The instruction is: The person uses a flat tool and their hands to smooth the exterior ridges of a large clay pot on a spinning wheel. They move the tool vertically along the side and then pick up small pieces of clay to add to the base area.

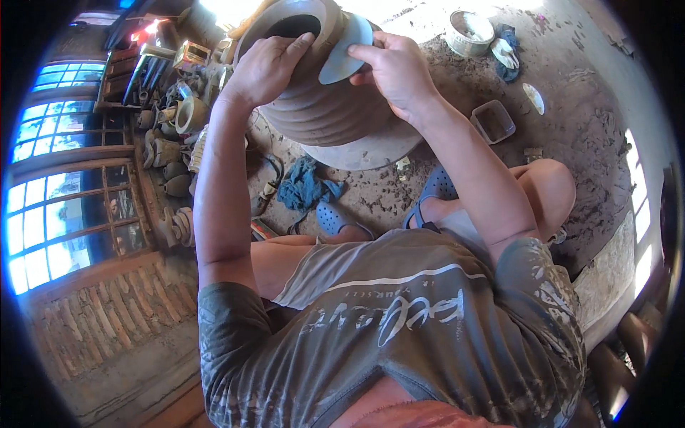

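Observation:
A large brown clay pot (325, 118) with ridged sides stands on a round pale wheel head (360, 155) in front of me. My left hand (265, 70) is closed over the near left part of its rim. The thumb lies along the rim, and the other fingers are mostly hidden. In my right hand (399, 71) is a thin pale-blue potter's rib (347, 51) with a curved edge, pinched between thumb and fingers. The rib lies against the outside of the pot's upper wall, right of the opening.
A clay-smeared tub (469, 34) stands at the far right, beside a dark and white cloth (506, 53). Nearer are a clear plastic container (493, 121) and a pale oval piece (533, 99). A teal rag (305, 184) lies by my clog (342, 221). Small pots (191, 115) crowd the left.

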The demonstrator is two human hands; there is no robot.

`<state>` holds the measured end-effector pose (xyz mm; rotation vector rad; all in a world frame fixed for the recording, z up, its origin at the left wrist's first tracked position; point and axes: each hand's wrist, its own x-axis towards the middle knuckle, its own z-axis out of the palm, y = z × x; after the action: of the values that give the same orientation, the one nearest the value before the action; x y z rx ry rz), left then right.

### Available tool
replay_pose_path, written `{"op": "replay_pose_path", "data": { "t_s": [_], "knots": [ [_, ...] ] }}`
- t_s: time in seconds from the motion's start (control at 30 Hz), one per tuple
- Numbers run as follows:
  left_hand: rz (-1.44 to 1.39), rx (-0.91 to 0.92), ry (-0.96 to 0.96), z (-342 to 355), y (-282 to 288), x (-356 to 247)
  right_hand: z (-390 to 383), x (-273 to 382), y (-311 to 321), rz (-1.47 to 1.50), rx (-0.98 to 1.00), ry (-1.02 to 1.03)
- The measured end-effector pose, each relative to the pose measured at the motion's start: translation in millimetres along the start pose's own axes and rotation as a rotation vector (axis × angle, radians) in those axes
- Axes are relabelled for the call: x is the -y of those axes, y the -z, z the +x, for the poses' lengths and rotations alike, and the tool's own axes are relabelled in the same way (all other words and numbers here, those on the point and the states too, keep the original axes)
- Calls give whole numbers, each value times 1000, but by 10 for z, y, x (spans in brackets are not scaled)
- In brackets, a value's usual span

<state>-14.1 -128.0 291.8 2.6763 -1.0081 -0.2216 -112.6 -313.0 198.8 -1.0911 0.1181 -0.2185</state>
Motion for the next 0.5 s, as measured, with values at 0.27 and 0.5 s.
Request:
{"op": "replay_pose_path", "data": {
  "t_s": [0.27, 0.5],
  "knots": [
    [-34, -26, -28, 7, 13, -3, -13, 5, 19, 306, 104, -84],
    [-28, -121, -64, -25, -46, -124, 208, 27, 396, 219, -49, 260]
  ]
}}
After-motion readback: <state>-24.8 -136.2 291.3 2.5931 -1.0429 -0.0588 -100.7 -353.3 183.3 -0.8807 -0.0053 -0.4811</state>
